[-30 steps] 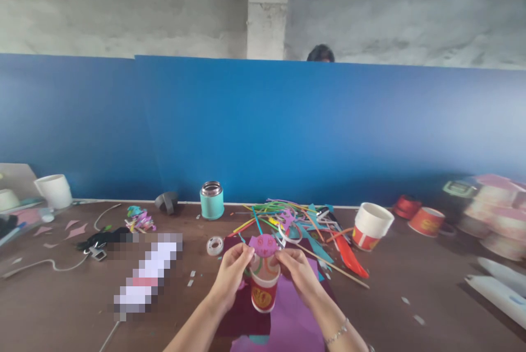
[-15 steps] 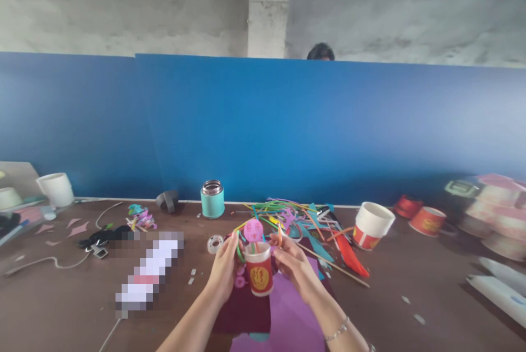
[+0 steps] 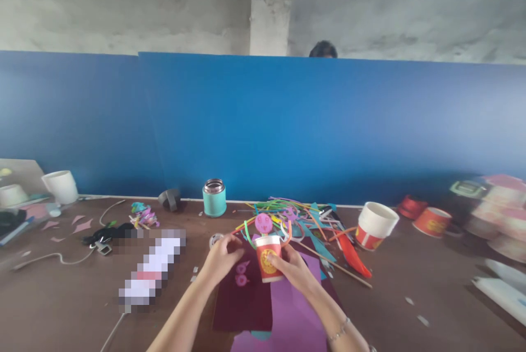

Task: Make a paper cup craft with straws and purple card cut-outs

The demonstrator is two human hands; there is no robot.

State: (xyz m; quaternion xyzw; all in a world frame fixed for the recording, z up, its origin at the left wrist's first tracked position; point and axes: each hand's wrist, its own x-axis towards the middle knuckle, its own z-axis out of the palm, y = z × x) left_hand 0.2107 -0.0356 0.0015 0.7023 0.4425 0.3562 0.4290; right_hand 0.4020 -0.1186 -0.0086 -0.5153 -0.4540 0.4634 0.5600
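Observation:
My right hand [image 3: 295, 269] grips a red paper cup [image 3: 264, 271] with a gold emblem, its thumb across the front. The cup tilts slightly above the coloured paper. A round pink face cutout [image 3: 263, 223] rises from its mouth. A bent green strip [image 3: 247, 235] stands out on its left side and an orange one [image 3: 290, 230] on its right. To the left of the cup, my left hand [image 3: 224, 258] is apart from it, fingers curved and thumb separate, holding nothing visible. A tape roll [image 3: 214, 240] lies just behind those fingers. Small pink cutouts [image 3: 241, 280] rest on a maroon sheet [image 3: 242, 308].
Purple paper [image 3: 293, 313] lies beneath my right wrist. Behind are loose coloured strips [image 3: 287, 204], a wooden stick [image 3: 349, 272] and a turquoise jar [image 3: 214, 201]. Stacked paper cups [image 3: 376, 226] stand right. A blue partition [image 3: 263, 127] closes the back; a person's head [image 3: 323, 49] shows above.
My left hand has let go of the green strip and moved left. My right hand has shifted from the orange strip onto the cup, which is now tilted and slightly further right.

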